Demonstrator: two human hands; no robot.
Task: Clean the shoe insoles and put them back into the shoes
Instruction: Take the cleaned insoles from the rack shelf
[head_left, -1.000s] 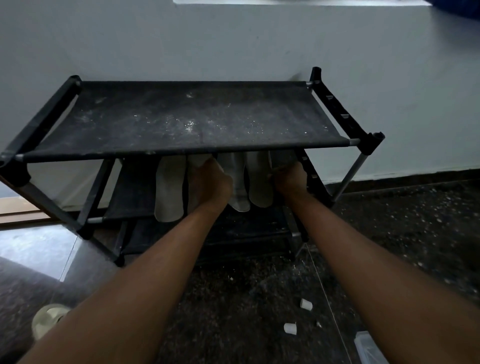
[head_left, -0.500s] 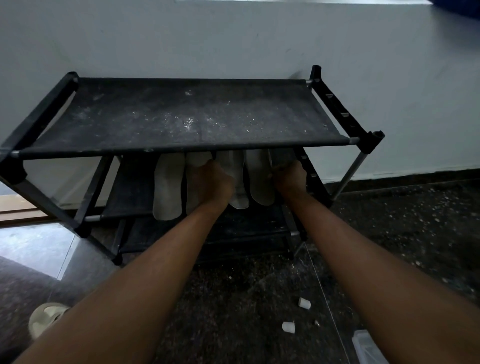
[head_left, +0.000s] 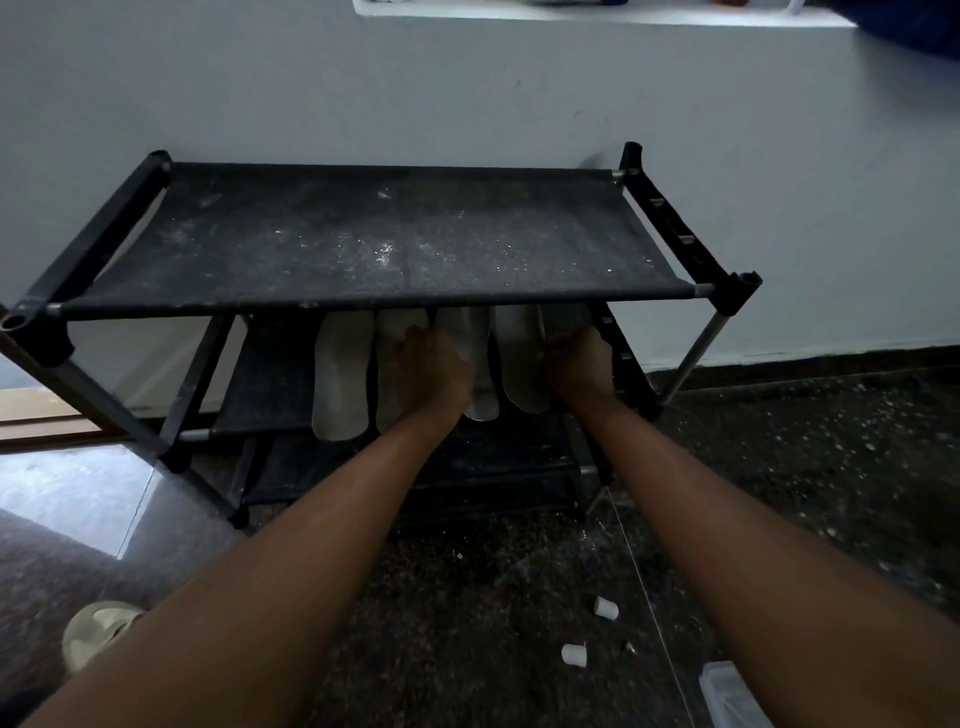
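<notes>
Stage: pale insoles (head_left: 340, 374) lie side by side on the rack's (head_left: 363, 244) middle shelf, not in shoes | left hand (head_left: 431, 374), right hand (head_left: 579, 361) upon them; finger grasp cannot be told | remaining: refitting; cleanliness unclear.

A dusty black rack (head_left: 384, 244) stands against the wall (head_left: 467, 104), white caps (head_left: 605, 607) nearby.

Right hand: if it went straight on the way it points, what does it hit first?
The right hand points back under the top shelf. First in line is the grey insole just ahead of it on the middle shelf. Behind that is probably the wall, though depth there is unclear.
</notes>
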